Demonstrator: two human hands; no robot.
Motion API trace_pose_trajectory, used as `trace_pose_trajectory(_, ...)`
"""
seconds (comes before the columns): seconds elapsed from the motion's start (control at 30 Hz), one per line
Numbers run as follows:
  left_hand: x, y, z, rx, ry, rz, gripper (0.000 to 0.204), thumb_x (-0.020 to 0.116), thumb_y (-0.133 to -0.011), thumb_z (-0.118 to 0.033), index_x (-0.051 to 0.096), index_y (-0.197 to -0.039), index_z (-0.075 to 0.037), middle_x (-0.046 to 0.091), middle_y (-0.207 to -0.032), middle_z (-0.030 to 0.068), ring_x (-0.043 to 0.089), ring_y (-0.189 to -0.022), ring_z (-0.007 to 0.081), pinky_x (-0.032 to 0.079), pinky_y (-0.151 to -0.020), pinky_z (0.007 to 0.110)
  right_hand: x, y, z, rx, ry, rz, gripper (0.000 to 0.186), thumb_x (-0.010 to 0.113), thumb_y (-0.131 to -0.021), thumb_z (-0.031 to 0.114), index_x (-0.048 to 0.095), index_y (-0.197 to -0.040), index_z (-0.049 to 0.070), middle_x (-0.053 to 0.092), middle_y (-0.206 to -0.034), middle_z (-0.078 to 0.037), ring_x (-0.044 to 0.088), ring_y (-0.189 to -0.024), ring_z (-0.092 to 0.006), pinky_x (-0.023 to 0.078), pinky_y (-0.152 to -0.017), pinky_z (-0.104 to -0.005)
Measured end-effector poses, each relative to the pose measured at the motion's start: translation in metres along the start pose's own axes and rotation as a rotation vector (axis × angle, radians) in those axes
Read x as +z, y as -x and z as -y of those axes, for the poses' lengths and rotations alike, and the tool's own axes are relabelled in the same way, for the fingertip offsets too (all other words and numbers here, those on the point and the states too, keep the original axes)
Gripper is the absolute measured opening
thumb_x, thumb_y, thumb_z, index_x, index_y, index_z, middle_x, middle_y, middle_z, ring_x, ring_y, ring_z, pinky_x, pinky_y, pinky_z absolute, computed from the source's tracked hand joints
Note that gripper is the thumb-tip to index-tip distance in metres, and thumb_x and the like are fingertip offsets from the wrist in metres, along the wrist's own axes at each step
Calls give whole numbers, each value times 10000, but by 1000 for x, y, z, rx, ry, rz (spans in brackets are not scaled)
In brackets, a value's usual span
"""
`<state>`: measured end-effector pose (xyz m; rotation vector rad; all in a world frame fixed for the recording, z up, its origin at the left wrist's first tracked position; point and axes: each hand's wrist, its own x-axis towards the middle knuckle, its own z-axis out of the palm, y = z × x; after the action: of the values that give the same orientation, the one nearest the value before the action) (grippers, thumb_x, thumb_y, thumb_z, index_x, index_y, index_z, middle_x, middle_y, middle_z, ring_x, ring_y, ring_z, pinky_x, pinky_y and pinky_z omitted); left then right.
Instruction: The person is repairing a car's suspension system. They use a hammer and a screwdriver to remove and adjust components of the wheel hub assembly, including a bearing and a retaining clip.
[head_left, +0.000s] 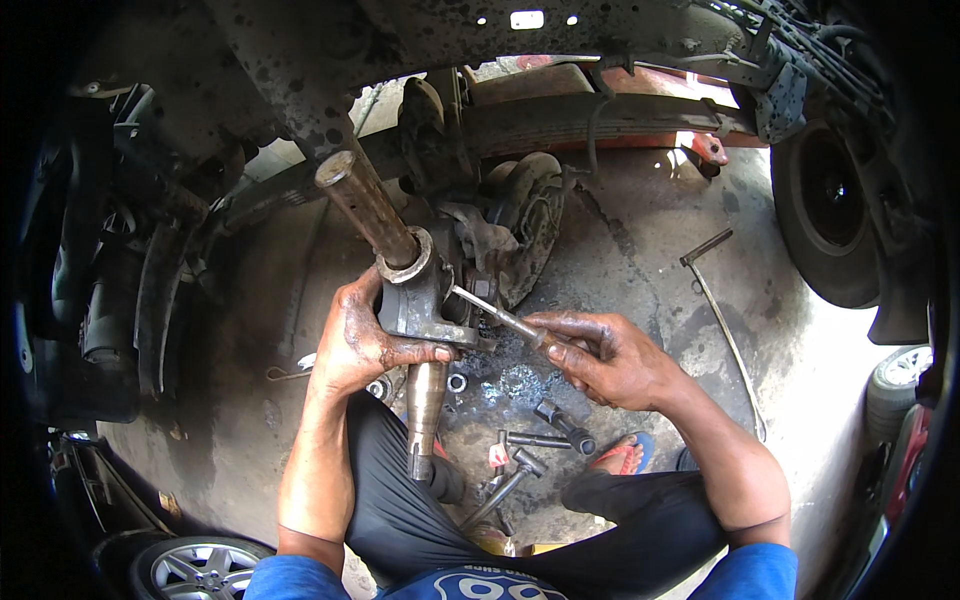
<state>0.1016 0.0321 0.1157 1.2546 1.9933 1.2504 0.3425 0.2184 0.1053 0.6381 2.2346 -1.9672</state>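
Note:
Between my knees, a greasy steering knuckle (428,303) stands with its bright tapered spindle (427,395) pointing down. A thick, rusty round steel bar (368,212) sticks up at a slant from the knuckle's upper eye. My left hand (352,345) is wrapped round the knuckle from the left, with the thumb along the underside of its flange. From the right, my right hand (610,362) grips a screwdriver (500,316) by its handle. The shaft points up and left, its tip at the knuckle's side; whether it touches there I cannot tell. Black grime covers both hands.
On the stained floor before me lie a hammer (512,482), a socket tool (566,426) and a metal ring (457,382). A long bent-handled wrench (722,318) lies to the right. A leaf spring (620,118), a round backing plate (535,225) and a tyre (825,215) stand ahead.

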Motion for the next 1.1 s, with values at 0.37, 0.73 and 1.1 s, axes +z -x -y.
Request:
trace_pose_trajectory(0.37, -1, 0, 2, -33, -29, 13, 933, 1040, -489, -251, 643, -1288, 23, 733, -1187, 121, 641, -1161, 179, 461, -1059, 354, 16, 2, -8, -141, 7, -103, 456, 667, -991, 184, 600, -1435, 100, 717, -897, -105, 666, -754, -191, 529, -717, -336)
trace_pose_trajectory(0.73, -2, 1, 5, 11, 7, 26, 964, 1039, -512, -261, 617, -1328, 32, 723, -1223, 131, 635, -1164, 175, 460, -1058, 351, 31, 16, 6, -318, 645, -359, 505, 734, -906, 129, 635, -1397, 194, 681, -815, -153, 700, -719, -356, 567, -663, -455)
trace_pose_trajectory(1.1, 0, 1, 4, 0, -43, 15, 999, 1040, -506, -275, 602, -1348, 35, 725, -1227, 141, 645, -1173, 185, 464, -1050, 347, 33, 28, 18, -287, 844, -381, 578, 724, -909, 139, 582, -1463, 220, 572, -767, -85, 660, -614, -274, 545, -540, -416)
